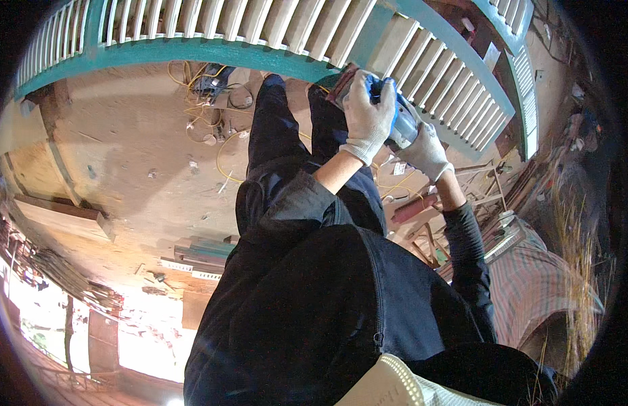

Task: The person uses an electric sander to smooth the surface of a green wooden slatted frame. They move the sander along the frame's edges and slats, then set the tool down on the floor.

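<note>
A louvred shutter [219, 54] with a teal frame and pale slats stretches across the top of the head view. My left hand [363, 122], in a white knitted glove, wraps round the front of a blue-grey power sander [404, 128]. Farther back on the same tool closes my right hand [427, 154], gloved alike. The sander's reddish-brown front end lies against the lower teal rail of the shutter, near the upright between two slatted panels. My palms hide part of the tool's body and its handle.
Yellow cord [222, 159] snakes over the dusty floor by my feet, near a blue-and-black tool [209, 80]. More teal shutters [525, 88] stand at upper right. Boards [63, 215] lie at left, a red roll [415, 208] and striped sheeting [540, 291] at right.
</note>
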Tool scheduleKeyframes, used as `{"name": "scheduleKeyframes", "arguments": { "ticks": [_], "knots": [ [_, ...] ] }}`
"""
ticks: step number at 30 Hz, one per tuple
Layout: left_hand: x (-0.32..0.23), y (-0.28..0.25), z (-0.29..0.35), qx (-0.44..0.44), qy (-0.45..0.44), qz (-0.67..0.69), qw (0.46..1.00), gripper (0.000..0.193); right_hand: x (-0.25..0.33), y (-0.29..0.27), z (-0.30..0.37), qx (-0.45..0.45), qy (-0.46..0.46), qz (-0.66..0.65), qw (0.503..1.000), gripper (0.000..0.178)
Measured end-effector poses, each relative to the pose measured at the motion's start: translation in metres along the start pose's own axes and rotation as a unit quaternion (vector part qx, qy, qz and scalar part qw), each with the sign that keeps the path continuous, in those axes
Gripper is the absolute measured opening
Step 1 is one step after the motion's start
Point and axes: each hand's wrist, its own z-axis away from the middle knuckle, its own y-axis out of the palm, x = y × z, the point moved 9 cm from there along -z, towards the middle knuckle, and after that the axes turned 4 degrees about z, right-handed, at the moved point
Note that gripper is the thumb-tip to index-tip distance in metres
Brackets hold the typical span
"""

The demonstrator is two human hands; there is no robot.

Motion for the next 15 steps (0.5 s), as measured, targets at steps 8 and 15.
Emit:
{"name": "scheduleKeyframes", "arguments": {
  "ticks": [8,15],
  "knots": [
    [0.002,-0.013,-0.008,-0.008,0.021,0.023,0.999,0.019,0.018,-0.007,-0.007,-0.03,-0.03,-0.074,0.996,0.079],
    [0.006,-0.001,-0.01,0.006,-0.019,0.039,0.999,0.021,0.017,-0.012,-0.007,-0.078,-0.092,-0.071,0.99,0.074]
  ]
}}
